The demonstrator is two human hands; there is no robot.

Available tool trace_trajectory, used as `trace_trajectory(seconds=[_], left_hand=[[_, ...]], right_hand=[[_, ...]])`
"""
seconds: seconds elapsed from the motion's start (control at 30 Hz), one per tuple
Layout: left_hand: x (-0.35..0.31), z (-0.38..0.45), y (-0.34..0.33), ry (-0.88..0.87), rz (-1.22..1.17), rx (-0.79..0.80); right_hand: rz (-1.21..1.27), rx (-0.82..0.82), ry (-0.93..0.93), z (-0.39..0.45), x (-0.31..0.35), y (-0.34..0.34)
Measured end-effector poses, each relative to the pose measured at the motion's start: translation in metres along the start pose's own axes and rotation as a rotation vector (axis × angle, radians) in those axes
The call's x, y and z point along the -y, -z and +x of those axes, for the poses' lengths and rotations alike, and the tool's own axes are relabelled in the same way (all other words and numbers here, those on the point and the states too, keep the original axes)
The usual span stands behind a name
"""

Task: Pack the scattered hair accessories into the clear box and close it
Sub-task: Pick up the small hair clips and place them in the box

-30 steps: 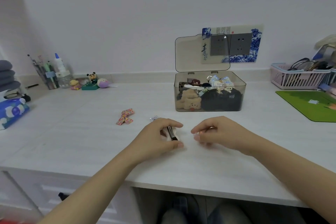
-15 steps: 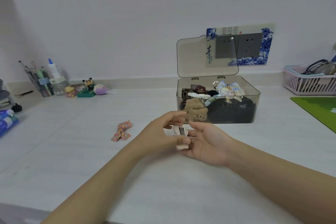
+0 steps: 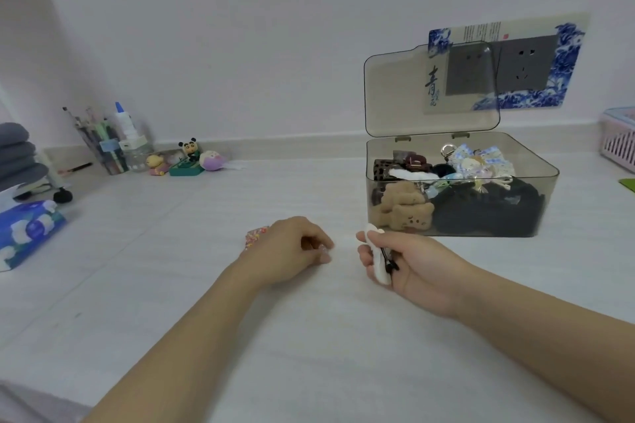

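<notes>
I see my right hand (image 3: 409, 264) in front of the clear box (image 3: 460, 187), fingers curled round a white hair clip (image 3: 377, 259) held upright above the surface (image 3: 309, 336). My left hand (image 3: 292, 252) rests on the surface with fingers curled under; I cannot tell whether it holds anything. Just behind it peeks a red patterned accessory (image 3: 255, 236). The box stands with its lid (image 3: 429, 89) raised, already holding a plush bear clip (image 3: 403, 206) and dark scrunchies (image 3: 488, 213)
</notes>
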State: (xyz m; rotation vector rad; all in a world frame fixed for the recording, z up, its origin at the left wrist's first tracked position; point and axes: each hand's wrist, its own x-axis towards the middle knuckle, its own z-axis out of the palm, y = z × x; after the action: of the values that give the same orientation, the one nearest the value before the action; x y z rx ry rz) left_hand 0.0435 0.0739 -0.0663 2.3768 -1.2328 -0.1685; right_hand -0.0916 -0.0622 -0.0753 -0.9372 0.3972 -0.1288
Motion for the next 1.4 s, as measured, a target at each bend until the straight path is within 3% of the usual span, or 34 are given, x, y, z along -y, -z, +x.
trace_trajectory(seconds=[0.1, 0.27, 0.6, 0.67, 0.73, 0.8, 0.87, 0.97, 1.07, 1.23, 1.4], left_hand=[[0.002, -0.002, -0.002, 0.02, -0.108, -0.041], [-0.011, -0.007, -0.004, -0.021, -0.529, -0.072], [-0.019, -0.01, -0.008, -0.055, -0.642, -0.094], [-0.011, -0.01, -0.004, -0.036, -0.527, -0.161], [0.004, -0.006, 0.001, 0.059, -0.152, -0.243], [0.019, -0.003, 0.004, 0.179, 0.212, -0.199], [0.027, -0.001, 0.003, 0.293, 0.278, -0.097], [0.036, 0.0, 0.0, 0.337, 0.093, -0.078], [0.039, -0.002, -0.003, 0.259, -0.167, -0.152], [0.019, -0.008, -0.012, 0.193, -0.525, -0.105], [-0.009, -0.017, -0.011, 0.13, -0.634, -0.173]], right_hand=[[-0.079, -0.012, -0.001, -0.002, -0.002, -0.001], [-0.217, -0.045, 0.015, -0.002, -0.005, 0.0], [-0.276, -0.038, 0.046, -0.003, -0.007, 0.0], [-0.203, -0.054, 0.028, -0.001, -0.005, 0.001], [-0.165, -0.051, 0.01, 0.0, -0.004, 0.001], [-0.177, -0.038, 0.01, 0.0, -0.003, 0.001], [-0.195, -0.031, 0.012, 0.0, -0.004, 0.001], [-0.188, -0.014, 0.015, 0.0, -0.005, 0.001], [-0.172, 0.0, 0.024, 0.0, -0.007, 0.002], [-0.138, -0.013, 0.032, -0.005, -0.006, 0.0], [-0.13, -0.078, 0.008, -0.02, -0.001, -0.002]])
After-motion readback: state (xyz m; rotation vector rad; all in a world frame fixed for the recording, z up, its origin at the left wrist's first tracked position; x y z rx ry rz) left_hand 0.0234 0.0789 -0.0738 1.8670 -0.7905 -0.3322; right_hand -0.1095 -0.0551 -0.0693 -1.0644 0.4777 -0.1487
